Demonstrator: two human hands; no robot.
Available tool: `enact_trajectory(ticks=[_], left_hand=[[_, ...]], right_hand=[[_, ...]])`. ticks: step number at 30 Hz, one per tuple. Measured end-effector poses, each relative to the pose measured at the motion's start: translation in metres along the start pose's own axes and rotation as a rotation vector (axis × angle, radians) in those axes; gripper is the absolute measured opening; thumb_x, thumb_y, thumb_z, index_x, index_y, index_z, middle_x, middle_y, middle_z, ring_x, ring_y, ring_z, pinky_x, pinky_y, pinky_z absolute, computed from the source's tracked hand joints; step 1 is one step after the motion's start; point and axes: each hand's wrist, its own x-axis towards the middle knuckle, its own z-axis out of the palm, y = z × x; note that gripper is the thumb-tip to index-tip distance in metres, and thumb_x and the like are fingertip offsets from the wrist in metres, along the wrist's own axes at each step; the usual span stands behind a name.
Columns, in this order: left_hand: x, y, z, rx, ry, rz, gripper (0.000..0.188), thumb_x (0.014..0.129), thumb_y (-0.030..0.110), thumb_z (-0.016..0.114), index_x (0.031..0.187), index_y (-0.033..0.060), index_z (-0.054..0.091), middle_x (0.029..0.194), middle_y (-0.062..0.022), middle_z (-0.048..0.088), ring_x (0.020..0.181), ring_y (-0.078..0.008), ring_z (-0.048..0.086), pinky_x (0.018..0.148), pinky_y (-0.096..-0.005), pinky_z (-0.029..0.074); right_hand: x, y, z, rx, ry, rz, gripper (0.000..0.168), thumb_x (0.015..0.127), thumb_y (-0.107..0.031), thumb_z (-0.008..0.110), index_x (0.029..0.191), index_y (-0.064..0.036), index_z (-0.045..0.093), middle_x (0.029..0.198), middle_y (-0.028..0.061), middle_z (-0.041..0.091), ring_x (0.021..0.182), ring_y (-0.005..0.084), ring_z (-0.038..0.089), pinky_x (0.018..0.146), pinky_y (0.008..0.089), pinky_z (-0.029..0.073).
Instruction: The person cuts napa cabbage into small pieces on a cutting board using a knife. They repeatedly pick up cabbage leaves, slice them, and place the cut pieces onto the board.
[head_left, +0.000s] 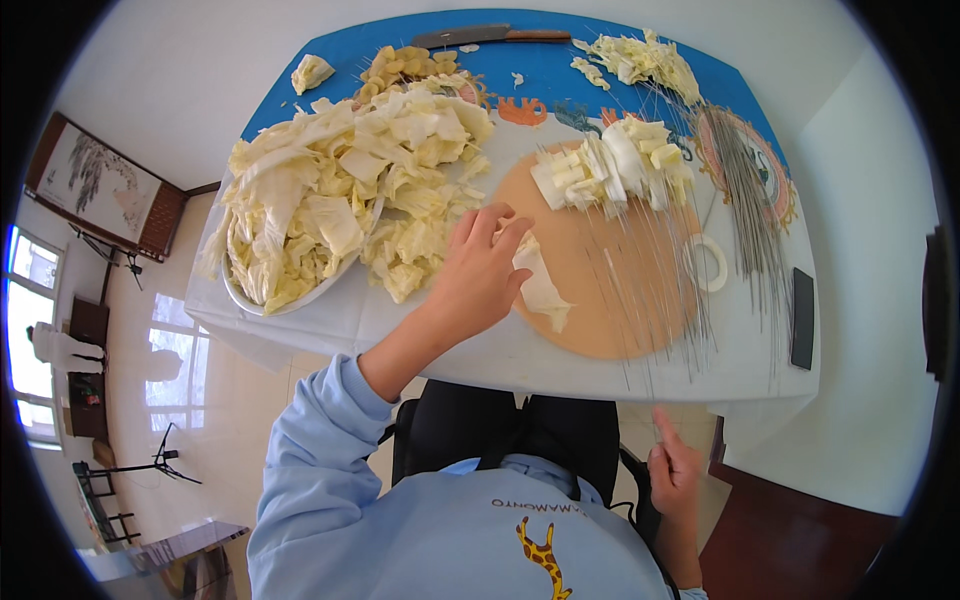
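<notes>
My left hand (487, 262) reaches over the left edge of a round tan board (622, 300), its fingers curled apart beside a flat piece of cabbage leaf (541, 289). My right hand (673, 465) is low at the right, past the table's near edge, with its fingers closed around a thin metal skewer (654, 390). At the back of the board lies a pile of skewered cabbage pieces (615, 169), their metal skewers pointing towards me. On the left, a white bowl (300, 302) is heaped with torn cabbage leaves (300, 187), and more leaves lie between it and my left hand.
A cleaver (480, 36) and skewered potato slices (412, 64) lie at the back. Farther right are more cabbage skewers (645, 64), a bundle of bare metal skewers (742, 195), a white ring (709, 262) and a black phone (802, 319). A person (67, 349) stands in the far left background.
</notes>
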Motion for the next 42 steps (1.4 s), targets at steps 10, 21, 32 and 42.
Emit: enact_trajectory(ticks=[10,21,32,42], left_hand=[[-0.042,0.018,0.006,-0.044,-0.126,0.124,0.047,0.075,0.008,0.070,0.119,0.0054,0.053,0.131,-0.0162,0.048,0.124,-0.0345,0.044,0.102,-0.0465,0.036],[-0.053,0.024,0.013,0.052,-0.136,0.067,0.050,0.079,0.010,0.067,0.127,0.0114,0.053,0.143,-0.0153,0.039,0.135,-0.0309,0.034,0.110,-0.0485,0.026],[-0.055,0.022,0.013,0.048,-0.151,0.077,0.048,0.081,0.010,0.065,0.127,0.0117,0.054,0.144,-0.0157,0.038,0.136,-0.0306,0.033,0.111,-0.0486,0.024],[-0.056,0.026,0.016,0.122,-0.114,0.083,0.041,0.085,0.008,0.061,0.125,0.0099,0.056,0.143,-0.0163,0.041,0.137,-0.0299,0.033,0.111,-0.0489,0.023]], right_hand=[[-0.015,-0.018,-0.007,-0.144,-0.107,-0.015,0.046,0.078,0.005,0.053,0.123,-0.003,0.060,0.048,0.0060,0.040,0.038,0.0153,0.039,0.043,0.0275,0.032],[-0.030,-0.012,-0.012,-0.161,-0.134,-0.065,0.044,0.078,0.003,0.056,0.121,-0.004,0.062,0.047,0.0045,0.039,0.037,0.0167,0.040,0.042,0.0289,0.032],[-0.027,-0.024,-0.018,-0.147,-0.187,-0.011,0.043,0.080,0.003,0.055,0.122,-0.006,0.062,0.049,0.0052,0.041,0.038,0.0155,0.040,0.043,0.0275,0.032],[-0.022,-0.046,-0.027,-0.045,-0.259,0.216,0.047,0.082,0.006,0.052,0.127,-0.008,0.059,0.053,0.0013,0.038,0.046,0.0065,0.033,0.045,0.0220,0.030]])
